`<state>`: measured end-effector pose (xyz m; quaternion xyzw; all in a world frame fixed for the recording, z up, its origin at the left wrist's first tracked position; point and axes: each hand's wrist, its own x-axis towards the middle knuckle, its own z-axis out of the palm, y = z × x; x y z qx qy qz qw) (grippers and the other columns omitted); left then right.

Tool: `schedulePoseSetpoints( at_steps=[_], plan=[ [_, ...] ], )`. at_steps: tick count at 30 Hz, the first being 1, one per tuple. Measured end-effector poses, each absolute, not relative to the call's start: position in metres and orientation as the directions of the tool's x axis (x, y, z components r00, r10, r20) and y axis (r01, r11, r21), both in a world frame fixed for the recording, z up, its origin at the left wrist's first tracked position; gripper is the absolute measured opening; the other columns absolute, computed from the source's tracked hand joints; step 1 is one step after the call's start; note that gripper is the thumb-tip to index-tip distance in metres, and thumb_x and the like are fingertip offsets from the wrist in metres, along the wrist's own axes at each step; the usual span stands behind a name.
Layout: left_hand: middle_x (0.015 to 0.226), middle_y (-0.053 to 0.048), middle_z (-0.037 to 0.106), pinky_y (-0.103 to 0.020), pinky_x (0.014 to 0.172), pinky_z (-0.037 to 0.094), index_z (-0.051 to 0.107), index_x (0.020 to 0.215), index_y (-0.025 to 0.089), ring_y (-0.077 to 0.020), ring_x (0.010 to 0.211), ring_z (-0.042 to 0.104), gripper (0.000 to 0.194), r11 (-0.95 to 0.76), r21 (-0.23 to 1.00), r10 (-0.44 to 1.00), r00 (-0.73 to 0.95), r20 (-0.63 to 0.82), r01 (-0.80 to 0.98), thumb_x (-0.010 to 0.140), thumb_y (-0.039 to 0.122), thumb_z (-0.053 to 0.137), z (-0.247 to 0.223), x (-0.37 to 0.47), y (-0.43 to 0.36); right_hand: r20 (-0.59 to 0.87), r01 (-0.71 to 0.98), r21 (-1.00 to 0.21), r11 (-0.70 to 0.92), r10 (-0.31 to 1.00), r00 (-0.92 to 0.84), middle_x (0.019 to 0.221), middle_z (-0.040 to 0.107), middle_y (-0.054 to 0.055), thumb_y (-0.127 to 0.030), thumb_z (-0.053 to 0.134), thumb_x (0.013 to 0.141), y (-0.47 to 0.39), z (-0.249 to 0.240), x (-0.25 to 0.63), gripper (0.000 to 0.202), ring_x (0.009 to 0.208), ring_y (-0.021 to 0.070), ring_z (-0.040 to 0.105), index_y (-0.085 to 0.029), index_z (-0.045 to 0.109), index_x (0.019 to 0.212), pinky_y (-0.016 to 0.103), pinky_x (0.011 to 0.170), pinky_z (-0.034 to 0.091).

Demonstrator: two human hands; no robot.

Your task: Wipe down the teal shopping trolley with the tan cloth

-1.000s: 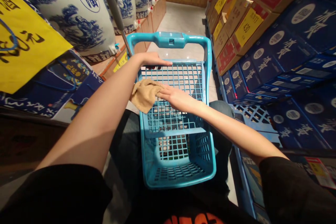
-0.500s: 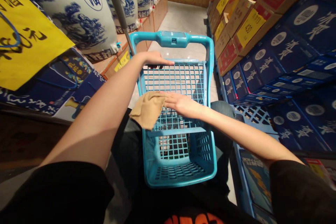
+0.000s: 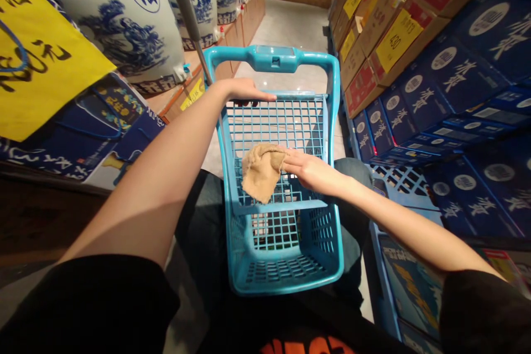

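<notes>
With left hand [image 3: 246, 91] curled over top of grid panel [image 3: 286, 207], pinches tan cloth [image 3: 263, 174] over it in closed fingers of right hand [image 3: 309, 170]; looks soft, light, best held by bunched edge.

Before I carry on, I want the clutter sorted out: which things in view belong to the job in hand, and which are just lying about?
In the job:
cloth, in the right grip
basket, with the left grip on it

Just about:
jars
yellow sign
cartons
blue boxes
</notes>
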<state>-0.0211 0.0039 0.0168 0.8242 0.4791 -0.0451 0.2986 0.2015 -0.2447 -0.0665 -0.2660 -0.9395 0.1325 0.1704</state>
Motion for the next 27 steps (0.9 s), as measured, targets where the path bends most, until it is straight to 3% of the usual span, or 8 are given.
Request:
schedulePoseSetpoints(
  at_steps=[3,6,9,13,15,21,27],
  plan=[
    [0.073,-0.011,0.063,-0.04,0.068,0.04,0.072,0.078,0.021,-0.0256,0.07,0.058,0.077,-0.279,0.408,0.815,0.439,-0.378,0.869,0.063,0.097,0.071,0.019,-0.02,0.002,0.178,0.372,-0.288,0.883,0.431,-0.885,0.158,0.069,0.017,-0.011,0.047,0.114,-0.265,-0.072,0.189,0.04,0.166,0.0236,0.044,-0.01,0.072,0.144,0.047,0.14,0.04],
    [0.073,-0.012,0.062,-0.04,0.068,0.039,0.073,0.076,0.02,-0.0266,0.07,0.059,0.075,-0.263,0.397,0.822,0.42,-0.384,0.879,0.063,0.095,0.072,0.02,-0.019,0.001,0.18,0.286,-0.297,0.911,0.347,-0.92,0.159,0.068,0.015,-0.014,0.047,0.115,-0.265,-0.078,0.183,0.038,0.167,0.0213,0.043,-0.01,0.071,0.145,0.043,0.138,0.042],
    [0.07,-0.011,0.059,-0.041,0.067,0.038,0.074,0.075,0.02,-0.0261,0.068,0.057,0.074,-0.253,0.399,0.828,0.41,-0.381,0.881,0.064,0.093,0.072,0.021,-0.019,-0.001,0.272,0.437,-0.326,0.838,0.526,-0.806,0.163,0.065,0.01,-0.003,0.047,0.108,-0.229,-0.076,0.193,0.045,0.169,0.022,0.04,-0.016,0.071,0.143,0.051,0.138,0.042],
    [0.067,-0.01,0.057,-0.041,0.066,0.037,0.069,0.068,0.021,-0.0234,0.064,0.052,0.072,-0.256,0.415,0.818,0.425,-0.388,0.873,0.065,0.093,0.07,0.022,-0.018,-0.004,0.357,0.618,-0.349,0.704,0.71,-0.607,0.156,0.068,0.016,0.01,0.041,0.094,-0.182,-0.069,0.197,0.06,0.169,0.027,0.04,-0.012,0.072,0.141,0.059,0.136,0.043],
    [0.065,-0.01,0.056,-0.04,0.065,0.037,0.067,0.066,0.022,-0.0235,0.064,0.052,0.072,-0.26,0.409,0.821,0.424,-0.383,0.875,0.066,0.094,0.07,0.022,-0.018,-0.005,0.369,0.601,-0.352,0.718,0.696,-0.616,0.161,0.065,0.017,0.011,0.041,0.093,-0.178,-0.068,0.184,0.063,0.169,0.0257,0.039,-0.012,0.069,0.145,0.058,0.137,0.041],
    [0.066,-0.01,0.057,-0.039,0.065,0.036,0.065,0.063,0.023,-0.0238,0.065,0.053,0.072,-0.266,0.399,0.824,0.422,-0.378,0.877,0.064,0.094,0.071,0.021,-0.019,-0.003,0.247,0.38,-0.339,0.861,0.471,-0.847,0.17,0.058,0.011,-0.002,0.043,0.108,-0.181,-0.066,0.144,0.05,0.172,0.0183,0.033,-0.015,0.067,0.15,0.048,0.143,0.031],
    [0.066,-0.009,0.058,-0.038,0.067,0.036,0.069,0.067,0.022,-0.027,0.072,0.058,0.073,-0.283,0.369,0.837,0.416,-0.356,0.885,0.059,0.095,0.071,0.019,-0.018,0.001,0.299,0.561,-0.38,0.735,0.672,-0.678,0.166,0.061,0.012,-0.001,0.044,0.105,-0.125,-0.058,0.132,0.046,0.17,0.0215,0.037,-0.016,0.071,0.14,0.052,0.141,0.032]
  ],
)
